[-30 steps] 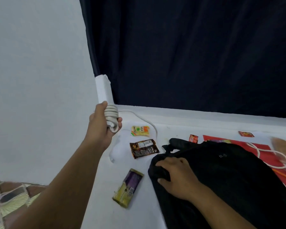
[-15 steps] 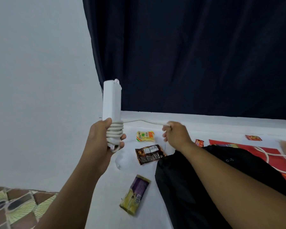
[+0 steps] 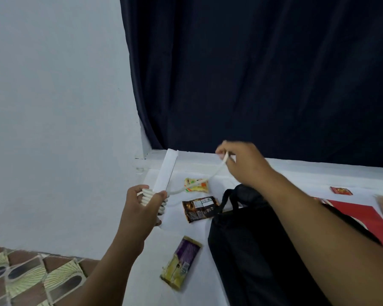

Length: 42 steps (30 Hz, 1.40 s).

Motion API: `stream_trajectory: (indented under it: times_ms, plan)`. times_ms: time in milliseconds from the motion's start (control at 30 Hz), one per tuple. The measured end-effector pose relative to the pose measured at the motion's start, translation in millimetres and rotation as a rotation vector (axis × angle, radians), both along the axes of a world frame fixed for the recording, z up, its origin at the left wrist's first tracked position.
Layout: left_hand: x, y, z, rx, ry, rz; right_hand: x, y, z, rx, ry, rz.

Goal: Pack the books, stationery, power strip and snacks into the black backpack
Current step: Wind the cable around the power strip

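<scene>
My left hand (image 3: 142, 206) grips the lower end of a white power strip (image 3: 166, 171), where several turns of its white cord are wound. The strip tilts up and away from me. My right hand (image 3: 241, 161) pinches the loose cord (image 3: 210, 178) and holds it up above the table, the cord sagging between my hands. The black backpack (image 3: 248, 250) lies on the white table under my right forearm. Three snack packets lie left of it: a yellow one (image 3: 197, 184), a brown one (image 3: 200, 208) and a purple-and-yellow one (image 3: 181, 262).
A red book (image 3: 363, 215) lies beyond the backpack at the right, and a small red packet (image 3: 340, 190) further back. A dark curtain (image 3: 252, 74) hangs behind the white table (image 3: 146, 250); a pale wall stands at left. Patterned floor (image 3: 20, 277) shows at bottom left.
My right hand left the backpack, took the loose cord and lifted it up and to the right. The left hand tilted the power strip away and lowered it slightly.
</scene>
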State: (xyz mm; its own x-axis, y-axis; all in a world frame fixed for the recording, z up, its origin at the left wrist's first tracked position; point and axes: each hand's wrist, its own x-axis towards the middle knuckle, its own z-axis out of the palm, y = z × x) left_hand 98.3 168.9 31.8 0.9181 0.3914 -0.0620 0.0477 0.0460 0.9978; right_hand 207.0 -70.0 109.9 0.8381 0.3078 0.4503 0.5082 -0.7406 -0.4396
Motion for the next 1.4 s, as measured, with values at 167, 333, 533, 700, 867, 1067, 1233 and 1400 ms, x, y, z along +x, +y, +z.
stream_trajectory:
  times_ms: [167, 333, 533, 700, 867, 1067, 1233, 1400]
  plan:
    - [-14, -2, -21, -0.015, 0.026, 0.078, -34, -24, -102, -0.225, 0.357, -0.071]
    - [-27, -4, -38, 0.018, 0.025, 0.073, -58, -21, -143, -0.132, 0.203, -0.079]
    - [-32, -12, -36, -0.009, -0.021, 0.046, -76, 23, -125, -0.159, 0.248, 0.261]
    - [-43, -8, -29, 0.004, -0.056, 0.041, -71, 23, -166, -0.093, 0.173, 0.126]
    - [-54, 2, -28, -0.039, -0.091, 0.064, -63, 24, -168, -0.056, 0.166, 0.182]
    - [-55, 15, -4, -0.102, -0.214, 0.098, 3, 0, -124, 0.184, 0.326, -0.026]
    - [-39, 24, 6, 0.001, -0.190, 0.116, 54, -43, -134, -0.183, 0.555, -0.278]
    - [-21, 19, -6, 0.013, -0.141, 0.120, 85, -63, -146, -0.196, 0.578, -0.383]
